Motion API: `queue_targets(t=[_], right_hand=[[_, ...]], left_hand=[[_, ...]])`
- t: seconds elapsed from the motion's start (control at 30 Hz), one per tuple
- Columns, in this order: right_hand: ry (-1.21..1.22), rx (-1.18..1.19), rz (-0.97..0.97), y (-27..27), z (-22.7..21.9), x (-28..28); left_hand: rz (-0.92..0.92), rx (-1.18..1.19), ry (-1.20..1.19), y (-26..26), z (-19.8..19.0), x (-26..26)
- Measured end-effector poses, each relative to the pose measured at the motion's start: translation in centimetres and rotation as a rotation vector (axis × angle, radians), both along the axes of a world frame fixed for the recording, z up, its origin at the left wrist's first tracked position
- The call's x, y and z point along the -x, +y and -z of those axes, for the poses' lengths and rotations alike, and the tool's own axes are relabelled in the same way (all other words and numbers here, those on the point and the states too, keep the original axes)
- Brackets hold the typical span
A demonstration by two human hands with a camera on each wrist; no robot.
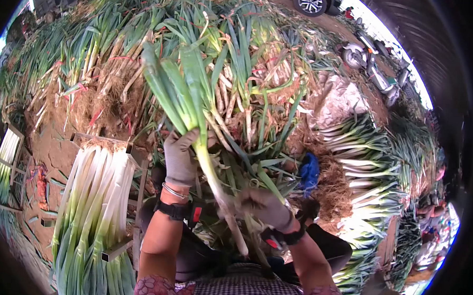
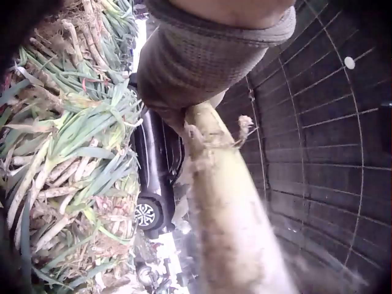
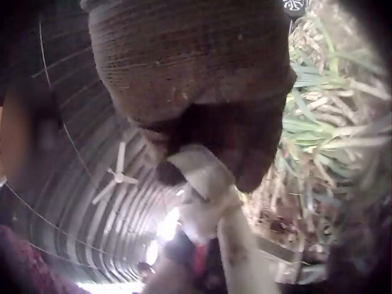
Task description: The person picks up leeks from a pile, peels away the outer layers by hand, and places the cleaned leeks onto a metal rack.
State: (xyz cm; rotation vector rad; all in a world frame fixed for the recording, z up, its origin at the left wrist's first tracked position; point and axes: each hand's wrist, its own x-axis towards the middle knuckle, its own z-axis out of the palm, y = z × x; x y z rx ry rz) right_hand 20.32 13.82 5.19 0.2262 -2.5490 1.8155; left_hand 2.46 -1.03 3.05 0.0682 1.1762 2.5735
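Note:
My gloved left hand (image 1: 180, 155) grips a large green onion (image 1: 209, 170) where the white stalk meets the leaves. Its green tops fan up and away, while the root end points down toward my lap. In the left wrist view, a ragged bit of skin (image 2: 245, 125) sticks out from the stalk just below the fingers. My right hand (image 1: 265, 207), also gloved, is beside the lower stalk and blurred in the head view. The right wrist view shows its curled fingers pinching a pale strip of outer skin (image 3: 202, 174) against the white stalk (image 3: 242, 251).
Trimmed green onions (image 1: 95, 186) lie in a metal frame at left. A long row of peeled ones (image 1: 367, 177) stretches along the right, near a blue bundle (image 1: 309, 172). Unpeeled onions (image 1: 113, 63) with dry roots heap ahead. A car wheel (image 1: 310, 2) shows at the back.

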Motion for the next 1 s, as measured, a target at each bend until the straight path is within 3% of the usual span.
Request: queue_targets(t=[0.03,0.1,0.13,0.2,0.27,0.3,0.33,0.37,0.43,0.5,0.57,0.63,0.67,0.7,0.77,0.8,0.83,0.9,1.0], right_hand=[[-0.175,-0.202,-0.112,1.1,0.5,-1.2],[-0.043,-0.56,-0.387,4.3,6.2,-4.9],[-0.047,-0.56,-0.391,4.7,6.3,-5.2],[-0.182,-1.113,-0.229,4.9,5.6,-5.5],[-0.242,-0.47,0.253,4.0,4.6,-2.6],[0.113,-0.395,0.361,1.7,2.2,0.0],[0.268,-0.426,0.426,-0.1,1.1,2.5],[0.273,-0.427,0.431,-1.2,1.0,4.3],[0.227,-0.201,0.5,-2.7,1.1,6.6],[-0.111,0.557,0.413,-2.3,2.7,6.9],[-0.197,0.658,0.394,-2.8,3.1,6.7],[-0.319,0.885,0.48,-4.1,1.7,5.8],[-0.226,0.972,0.358,-4.0,2.0,5.6],[-0.232,0.978,0.364,-4.1,2.3,5.3],[-0.064,0.404,0.463,-4.3,1.9,5.3],[0.129,-0.109,0.627,-4.2,2.9,5.7],[0.133,-0.112,0.625,-4.1,3.1,5.9],[0.359,-0.479,0.671,-4.0,3.4,5.9],[0.327,-0.509,0.604,-3.1,4.4,5.5]], left_hand=[[-0.039,-0.006,0.049,-0.4,-0.2,0.5],[-0.044,-0.02,0.066,-1.4,0.4,1.3],[-0.047,-0.02,0.062,-1.4,0.4,1.2],[0.018,-0.101,0.044,-0.8,-0.1,0.8],[0.088,-0.07,0.019,-0.2,-0.9,-0.5],[0.135,-0.046,0.008,0.2,-1.3,-1.0],[0.202,-0.093,0.049,0.5,-0.9,-1.3],[0.209,-0.113,0.081,1.1,0.4,-1.3],[0.262,-0.262,0.099,1.9,0.9,-1.6],[0.412,-0.4,0.082,0.6,1.7,-0.4],[0.472,-0.427,0.168,0.6,1.5,-0.5],[0.404,-0.339,0.167,0.6,1.3,-0.5],[0.454,-0.327,0.158,0.6,1.3,-0.5],[0.514,-0.312,0.148,0.5,1.2,-0.6],[0.475,-0.293,0.142,0.8,0.0,-1.5],[0.432,-0.3,0.173,1.0,-0.8,-1.9],[0.383,-0.309,0.203,1.0,-1.1,-2.1],[0.343,-0.222,0.193,1.1,-0.4,-2.3],[0.298,-0.101,0.059,1.5,0.8,-2.4]])
